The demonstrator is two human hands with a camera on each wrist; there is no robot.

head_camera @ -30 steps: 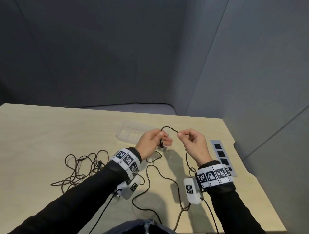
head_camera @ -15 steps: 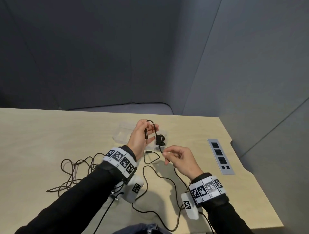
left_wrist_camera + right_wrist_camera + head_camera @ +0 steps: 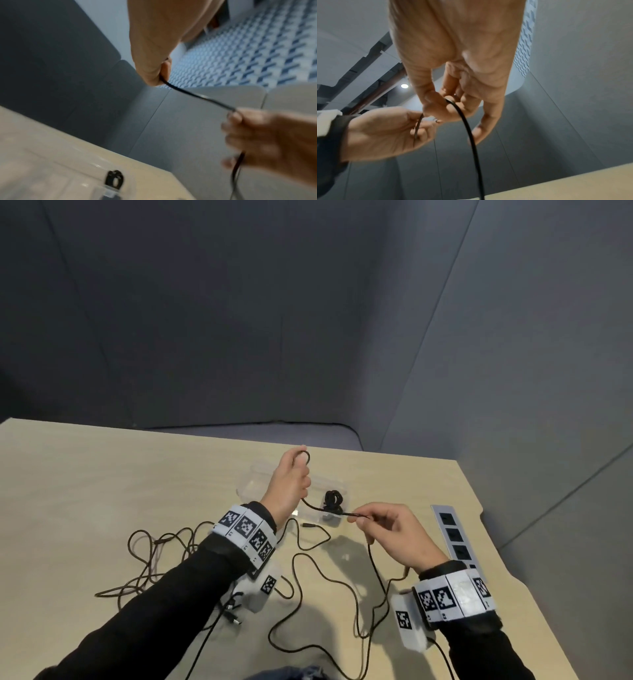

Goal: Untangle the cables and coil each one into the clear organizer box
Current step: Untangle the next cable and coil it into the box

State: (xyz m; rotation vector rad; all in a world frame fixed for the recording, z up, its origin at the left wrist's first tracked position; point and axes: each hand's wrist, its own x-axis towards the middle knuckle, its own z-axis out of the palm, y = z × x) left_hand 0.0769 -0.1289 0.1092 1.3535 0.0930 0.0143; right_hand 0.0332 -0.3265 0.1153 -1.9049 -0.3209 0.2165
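Note:
A thin black cable [image 3: 320, 508] stretches between my two hands above the table. My left hand [image 3: 298, 461] is raised over the clear organizer box [image 3: 251, 486], fingers curled round a small loop of the cable. My right hand [image 3: 356, 517] pinches the same cable nearer to me, and the rest hangs down onto the table. A coiled black cable [image 3: 333, 499] lies in the right end of the box. In the left wrist view the left hand [image 3: 158, 75] grips the cable [image 3: 197, 96]. In the right wrist view thumb and fingers of my right hand [image 3: 448, 102] pinch the cable [image 3: 471, 135].
A loose tangle of black cables [image 3: 154, 559] lies on the table to the left of my left forearm. A grey socket strip [image 3: 452, 537] is set into the table at the right, close to its edge. Grey partition walls stand behind and to the right.
A second ago my hands were close together with a short arc of cable between them. They have drawn apart: the left hand rose over the box, the right came toward me.

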